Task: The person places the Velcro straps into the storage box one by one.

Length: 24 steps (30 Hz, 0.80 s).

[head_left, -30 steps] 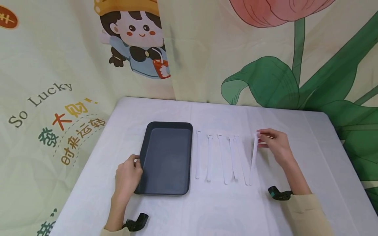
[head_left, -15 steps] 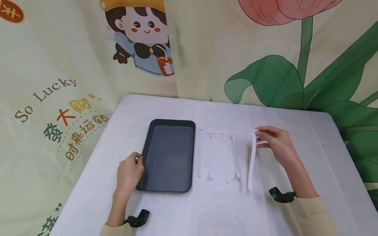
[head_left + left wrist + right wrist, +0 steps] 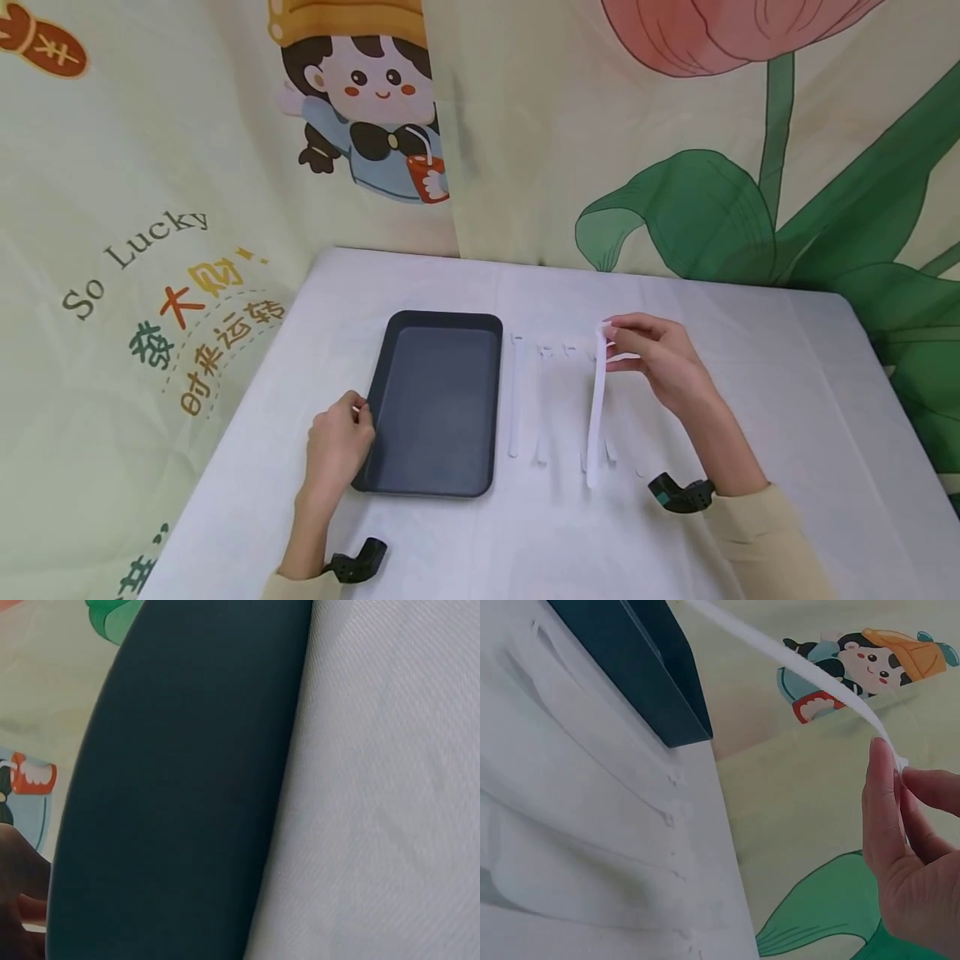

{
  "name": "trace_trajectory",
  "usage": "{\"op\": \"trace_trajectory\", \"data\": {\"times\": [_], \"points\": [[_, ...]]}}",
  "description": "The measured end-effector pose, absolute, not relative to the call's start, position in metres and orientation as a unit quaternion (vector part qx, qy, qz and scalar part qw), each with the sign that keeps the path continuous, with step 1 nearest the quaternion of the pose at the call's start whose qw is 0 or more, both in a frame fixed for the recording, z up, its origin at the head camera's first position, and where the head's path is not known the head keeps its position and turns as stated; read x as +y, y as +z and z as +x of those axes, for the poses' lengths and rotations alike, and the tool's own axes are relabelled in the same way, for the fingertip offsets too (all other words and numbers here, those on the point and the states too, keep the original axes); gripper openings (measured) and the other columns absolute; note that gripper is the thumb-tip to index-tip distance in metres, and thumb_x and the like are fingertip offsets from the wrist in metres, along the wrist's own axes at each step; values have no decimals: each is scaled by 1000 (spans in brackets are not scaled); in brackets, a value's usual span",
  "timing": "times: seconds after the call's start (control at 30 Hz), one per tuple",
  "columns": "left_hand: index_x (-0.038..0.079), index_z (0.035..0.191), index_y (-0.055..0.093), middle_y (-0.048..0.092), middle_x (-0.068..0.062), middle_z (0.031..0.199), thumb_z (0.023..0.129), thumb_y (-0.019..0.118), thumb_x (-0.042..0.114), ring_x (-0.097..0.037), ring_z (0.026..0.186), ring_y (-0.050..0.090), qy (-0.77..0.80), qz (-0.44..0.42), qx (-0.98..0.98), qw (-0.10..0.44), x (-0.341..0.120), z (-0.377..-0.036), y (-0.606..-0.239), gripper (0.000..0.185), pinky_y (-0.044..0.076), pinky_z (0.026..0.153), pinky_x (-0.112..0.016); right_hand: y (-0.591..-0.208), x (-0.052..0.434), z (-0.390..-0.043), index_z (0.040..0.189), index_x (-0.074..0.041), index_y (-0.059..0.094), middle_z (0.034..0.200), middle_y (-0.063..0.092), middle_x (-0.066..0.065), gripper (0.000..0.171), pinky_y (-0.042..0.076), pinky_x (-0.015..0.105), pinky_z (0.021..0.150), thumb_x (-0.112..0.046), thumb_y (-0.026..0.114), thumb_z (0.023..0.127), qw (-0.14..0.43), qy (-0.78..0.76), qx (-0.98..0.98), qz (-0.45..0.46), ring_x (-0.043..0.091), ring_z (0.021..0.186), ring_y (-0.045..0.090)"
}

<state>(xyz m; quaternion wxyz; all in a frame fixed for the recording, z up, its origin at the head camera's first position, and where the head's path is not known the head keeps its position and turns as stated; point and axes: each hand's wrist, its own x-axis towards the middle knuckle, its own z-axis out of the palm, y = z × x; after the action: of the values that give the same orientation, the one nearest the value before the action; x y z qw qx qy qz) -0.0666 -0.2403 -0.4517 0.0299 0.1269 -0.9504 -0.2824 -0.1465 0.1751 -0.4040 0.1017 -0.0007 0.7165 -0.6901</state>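
Between right-hand fingers: white strap.

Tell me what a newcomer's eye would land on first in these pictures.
First, the right hand right of centre, pinching the top end of a white strip so it hangs above the other white strips lying in a row on the white tablecloth. Next, the dark tray left of the strips, with the left hand holding its near left edge. Behind the table hangs a bright curtain with a cartoon child and a big tulip.
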Motion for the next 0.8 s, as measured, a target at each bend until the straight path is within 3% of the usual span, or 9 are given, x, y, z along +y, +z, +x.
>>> {"op": "trace_trajectory", "data": {"times": [0.23,0.8], "points": [[0,95,64,60,-6,65,98,50,9,-25,57,55,-282,134,-950,24,-238,-68,-450,17,39,50,-36,-401,152,-153,129,9,58,109,65,4,39,61,33,77,-18,64,102,119,-701,703,-7,17,88,69],[-1,98,65,61,-5,66,98,52,10,-23,57,55,-288,138,-947,14,-238,-71,-452,18,40,52,-35,-399,90,-165,122,6,63,108,67,11,31,62,37,77,-14,67,99,140,-748,649,-8,22,86,71]]}}
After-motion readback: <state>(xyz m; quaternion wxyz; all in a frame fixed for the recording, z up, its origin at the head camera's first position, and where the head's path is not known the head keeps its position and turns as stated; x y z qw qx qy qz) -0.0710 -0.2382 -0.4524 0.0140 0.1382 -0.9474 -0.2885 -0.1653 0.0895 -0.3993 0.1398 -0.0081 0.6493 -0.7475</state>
